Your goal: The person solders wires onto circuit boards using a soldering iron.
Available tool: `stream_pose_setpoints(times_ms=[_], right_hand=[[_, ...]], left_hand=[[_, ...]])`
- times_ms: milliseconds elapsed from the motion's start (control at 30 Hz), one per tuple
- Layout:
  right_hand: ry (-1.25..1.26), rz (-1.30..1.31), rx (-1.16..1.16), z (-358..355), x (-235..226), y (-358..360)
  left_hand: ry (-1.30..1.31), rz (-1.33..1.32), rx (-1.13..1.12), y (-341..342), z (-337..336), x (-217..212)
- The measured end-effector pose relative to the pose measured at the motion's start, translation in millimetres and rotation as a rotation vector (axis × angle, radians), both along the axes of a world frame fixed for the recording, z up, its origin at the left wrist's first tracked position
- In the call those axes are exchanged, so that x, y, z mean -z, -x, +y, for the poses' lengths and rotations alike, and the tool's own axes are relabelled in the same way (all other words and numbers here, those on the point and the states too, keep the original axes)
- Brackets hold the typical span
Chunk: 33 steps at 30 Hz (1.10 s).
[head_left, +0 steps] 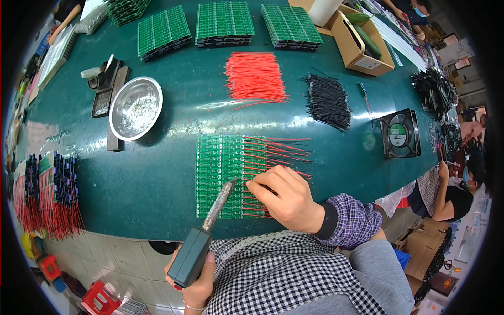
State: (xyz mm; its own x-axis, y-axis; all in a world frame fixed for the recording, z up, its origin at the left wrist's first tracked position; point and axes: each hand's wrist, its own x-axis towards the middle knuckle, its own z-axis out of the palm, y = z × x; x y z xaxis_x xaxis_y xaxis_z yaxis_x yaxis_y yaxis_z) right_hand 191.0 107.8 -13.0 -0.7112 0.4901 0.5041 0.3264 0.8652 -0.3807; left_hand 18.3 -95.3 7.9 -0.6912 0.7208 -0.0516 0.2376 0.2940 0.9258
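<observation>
My left hand point(206, 281) is wrapped round the dark grey body of a soldering iron point(191, 257). Its long metal barrel slants up and right, and the tip meets a green circuit board panel point(207, 176) lying flat on the table. Beside the tip, my right hand point(286, 197) is closed in a pinch at the board, its fingertips on a thin wire whose length is mostly hidden by the hand. Red and black wires point(283, 149) stick out to the right from the board's rows, several passing beneath my right hand.
Beyond the board lie a red wire bundle point(254, 76) and a black wire bundle point(328, 100). A metal bowl point(153, 86) and iron stand point(105, 79) are left; a fan point(399, 134) is right. Board stacks point(224, 21) line the back; wired boards point(58, 184) stand far left.
</observation>
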Motion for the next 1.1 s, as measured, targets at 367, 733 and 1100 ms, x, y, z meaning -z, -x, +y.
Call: stream_pose_setpoints(times_ms=[367,733,1100], right_hand=[[-0.006,-0.025,-0.010,0,1,0],[0.020,-0.031,-0.004,-1,1,0],[-0.002,-0.021,0.021,-2,2,2]], left_hand=[[-0.027,0.057,0.076,0,1,0],[0.047,-0.040,0.029,-1,-6,1],[0.076,-0.092,-0.044,-3,-8,-4]])
